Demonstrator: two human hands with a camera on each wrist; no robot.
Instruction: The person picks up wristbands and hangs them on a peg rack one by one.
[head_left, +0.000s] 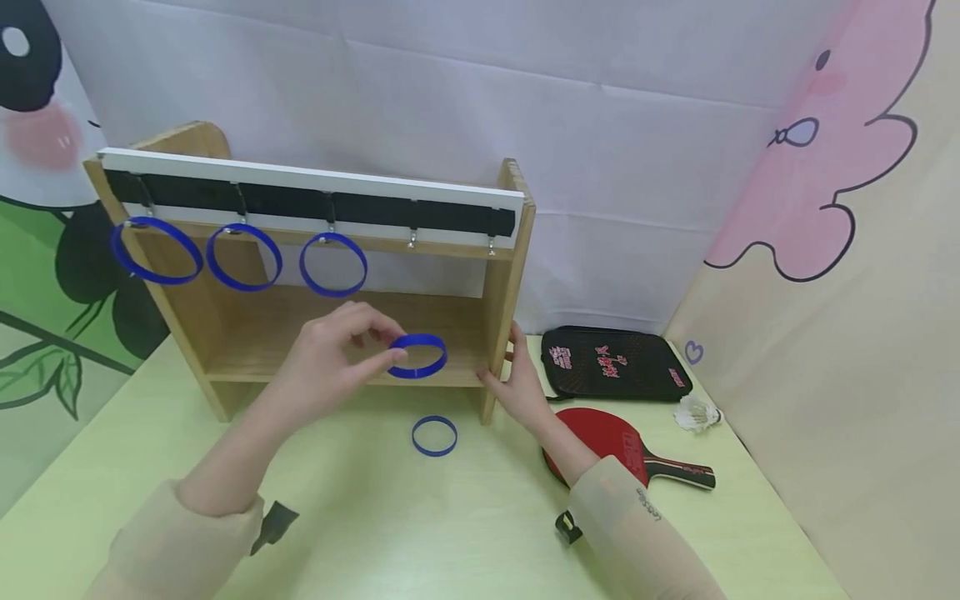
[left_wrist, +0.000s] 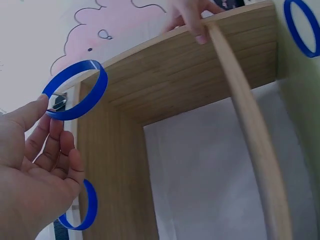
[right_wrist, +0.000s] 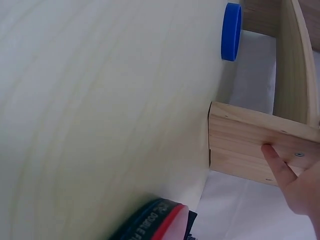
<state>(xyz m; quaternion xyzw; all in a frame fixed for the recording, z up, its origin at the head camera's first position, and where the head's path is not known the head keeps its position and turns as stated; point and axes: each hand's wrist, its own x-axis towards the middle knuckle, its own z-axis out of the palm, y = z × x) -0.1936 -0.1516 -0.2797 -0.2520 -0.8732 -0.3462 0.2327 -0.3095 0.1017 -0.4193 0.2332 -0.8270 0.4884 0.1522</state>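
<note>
Between thumb and fingers, my left hand (head_left: 333,350) pinches a blue ring (head_left: 417,357) in front of the wooden shelf unit (head_left: 352,312). The left wrist view shows that ring (left_wrist: 97,90) near the unit's edge. My right hand (head_left: 521,383) touches the unit's right side panel, its fingers on the outer face and its thumb at the front edge. Three more blue rings (head_left: 333,265) hang from hooks on the black strip (head_left: 288,200) along the top; two hooks (head_left: 412,237) at the right hold nothing. Another blue ring (head_left: 434,436) lies on the table below the shelf.
Right of the unit lie a black zip case (head_left: 615,364), a white shuttlecock (head_left: 697,413) and a red table tennis bat (head_left: 600,429), partly hidden by my right forearm. A pale cloth wall (head_left: 600,167) stands behind. The table (head_left: 375,517) extends in front.
</note>
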